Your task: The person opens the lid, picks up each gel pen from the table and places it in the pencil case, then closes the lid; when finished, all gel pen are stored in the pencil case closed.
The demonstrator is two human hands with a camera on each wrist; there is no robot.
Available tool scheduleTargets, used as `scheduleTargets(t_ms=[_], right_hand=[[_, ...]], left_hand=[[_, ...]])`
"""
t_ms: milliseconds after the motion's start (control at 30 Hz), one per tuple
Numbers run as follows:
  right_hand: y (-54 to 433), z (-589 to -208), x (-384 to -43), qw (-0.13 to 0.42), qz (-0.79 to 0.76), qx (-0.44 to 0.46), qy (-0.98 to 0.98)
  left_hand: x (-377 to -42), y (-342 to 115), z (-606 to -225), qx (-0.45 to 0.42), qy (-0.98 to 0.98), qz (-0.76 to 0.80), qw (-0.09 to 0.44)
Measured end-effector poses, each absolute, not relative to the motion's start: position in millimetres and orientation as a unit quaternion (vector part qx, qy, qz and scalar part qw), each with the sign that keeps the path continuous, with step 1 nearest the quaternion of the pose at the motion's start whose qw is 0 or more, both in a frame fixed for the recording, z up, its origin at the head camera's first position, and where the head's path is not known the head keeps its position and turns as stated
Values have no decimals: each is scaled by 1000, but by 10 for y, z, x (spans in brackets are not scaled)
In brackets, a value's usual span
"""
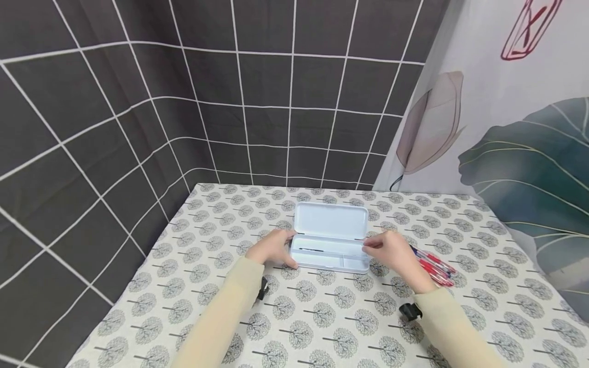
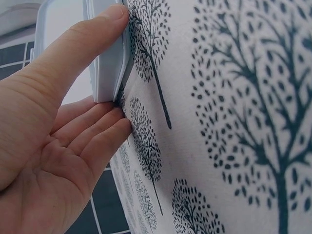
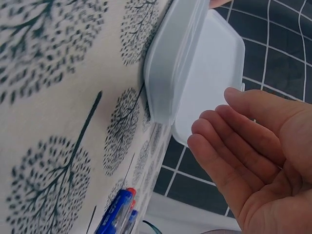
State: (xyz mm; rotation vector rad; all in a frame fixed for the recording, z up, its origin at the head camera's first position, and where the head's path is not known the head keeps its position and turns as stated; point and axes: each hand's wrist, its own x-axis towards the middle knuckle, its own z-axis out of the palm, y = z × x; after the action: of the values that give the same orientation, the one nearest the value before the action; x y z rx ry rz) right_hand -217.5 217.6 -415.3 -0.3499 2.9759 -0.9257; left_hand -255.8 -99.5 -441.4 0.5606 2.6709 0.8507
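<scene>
Pale-blue pencil case (image 1: 335,244), open, is lying on the bench (image 1: 322,299): left hand (image 1: 272,247) gripping its left end, right hand (image 1: 391,249) hovering empty at its right, presumably positioning it, the next move probably needing pens (image 1: 437,269) farther right.

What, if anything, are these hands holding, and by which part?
The left hand holds the open, pale-blue, rectangular, plastic-looking case by its left end, with thumb and fingers; the right hand holds nothing visible.
</scene>
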Motion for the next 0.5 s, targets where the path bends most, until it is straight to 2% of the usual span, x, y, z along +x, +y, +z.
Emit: scheduleTargets(t_ms=[500], right_hand=[[2480, -4194, -2060, -15, -278, -97, 956]], left_hand=[[-2545, -985, -4404, 193, 923, 302, 140]])
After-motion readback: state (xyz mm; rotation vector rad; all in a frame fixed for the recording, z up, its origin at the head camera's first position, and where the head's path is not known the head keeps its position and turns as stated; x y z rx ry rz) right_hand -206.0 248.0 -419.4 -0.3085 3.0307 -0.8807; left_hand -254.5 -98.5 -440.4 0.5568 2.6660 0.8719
